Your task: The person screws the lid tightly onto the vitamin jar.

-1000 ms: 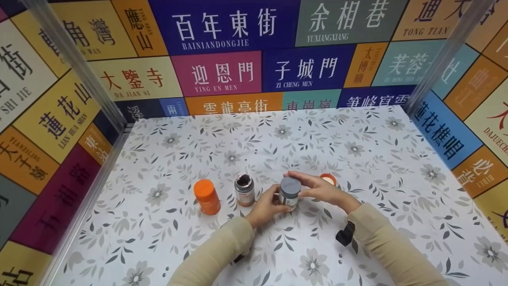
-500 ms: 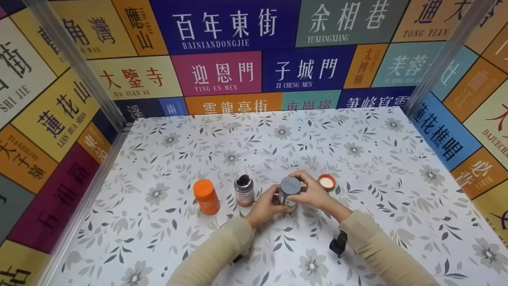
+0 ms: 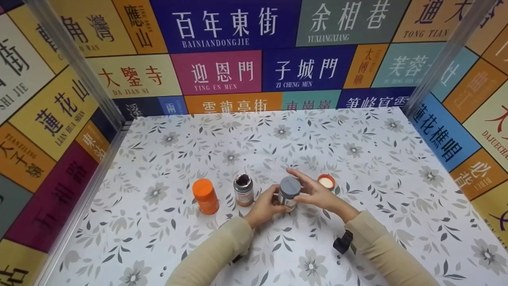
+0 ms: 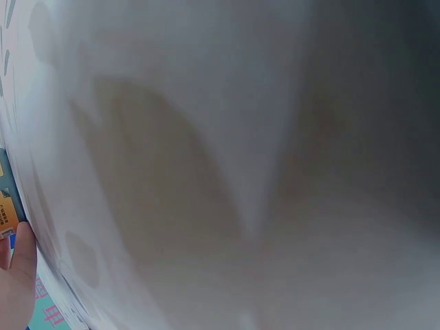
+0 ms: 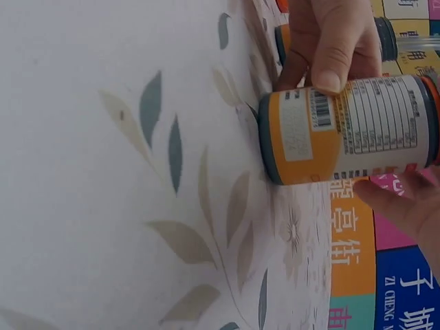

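Note:
A grey-lidded bottle (image 3: 290, 190) stands upright on the table; in the right wrist view its label (image 5: 344, 130) is orange and white. My left hand (image 3: 265, 206) grips its body from the left, thumb in front. Beside the lid on the right is my right hand (image 3: 319, 194), fingers spread and loosely extended; whether the thumb touches the lid I cannot tell. Left of them stands an uncapped bottle (image 3: 244, 194) with torn foil around its dark mouth. An orange bottle (image 3: 206, 198) with its cap on is farther left. Behind my right hand lies an upturned orange-rimmed cap (image 3: 326, 182).
The table (image 3: 222, 135) wears a white cloth with grey flowers and leaves. Colourful sign-printed panels (image 3: 222, 75) rise along its back and sides. A black strap device (image 3: 342, 243) sits at my right wrist. Blurred, shaded surface fills most of the left wrist view.
My right hand closed around the grey lid half a second ago, then its fingers spread and drew back to the right. The left hand keeps its grip; the other bottles stay put.

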The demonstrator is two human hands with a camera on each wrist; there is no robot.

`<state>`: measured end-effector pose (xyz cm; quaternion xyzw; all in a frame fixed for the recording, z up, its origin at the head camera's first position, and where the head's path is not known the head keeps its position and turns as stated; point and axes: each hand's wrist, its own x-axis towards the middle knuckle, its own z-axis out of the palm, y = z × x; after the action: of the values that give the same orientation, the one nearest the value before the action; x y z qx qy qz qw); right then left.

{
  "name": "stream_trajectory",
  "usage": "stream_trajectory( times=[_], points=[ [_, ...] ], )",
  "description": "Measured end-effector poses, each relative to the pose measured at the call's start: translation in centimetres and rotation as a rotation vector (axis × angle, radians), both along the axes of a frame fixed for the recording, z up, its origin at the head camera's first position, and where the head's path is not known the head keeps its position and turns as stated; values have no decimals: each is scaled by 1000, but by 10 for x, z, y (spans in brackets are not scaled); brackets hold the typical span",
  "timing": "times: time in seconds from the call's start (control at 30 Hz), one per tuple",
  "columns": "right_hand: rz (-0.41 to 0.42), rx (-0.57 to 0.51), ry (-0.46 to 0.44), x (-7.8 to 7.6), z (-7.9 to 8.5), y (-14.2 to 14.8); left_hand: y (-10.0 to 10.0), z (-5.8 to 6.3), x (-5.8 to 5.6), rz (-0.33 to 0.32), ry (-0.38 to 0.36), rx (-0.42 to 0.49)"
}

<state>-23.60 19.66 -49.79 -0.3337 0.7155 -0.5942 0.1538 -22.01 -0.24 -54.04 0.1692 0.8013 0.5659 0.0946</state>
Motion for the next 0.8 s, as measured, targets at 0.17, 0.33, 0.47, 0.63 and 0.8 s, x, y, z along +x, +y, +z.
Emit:
stream_trajectory(
  times=[0.17,0.33,0.47,0.63,0.8],
  points=[
    [50,-47,-28,-5,0,5,1,0,1,4,0,19],
    [-116,77,65,3,7,-4,0,17,9,-18,-7,57],
    [-241,136,164,7,7,-13,0,15,8,-20,5,40],
    [-376,119,194,20,15,-26,-1,-1,0,-10,27,-7],
    [-521,100,175,27,13,-36,0,-1,0,1,40,-36]
  ],
)
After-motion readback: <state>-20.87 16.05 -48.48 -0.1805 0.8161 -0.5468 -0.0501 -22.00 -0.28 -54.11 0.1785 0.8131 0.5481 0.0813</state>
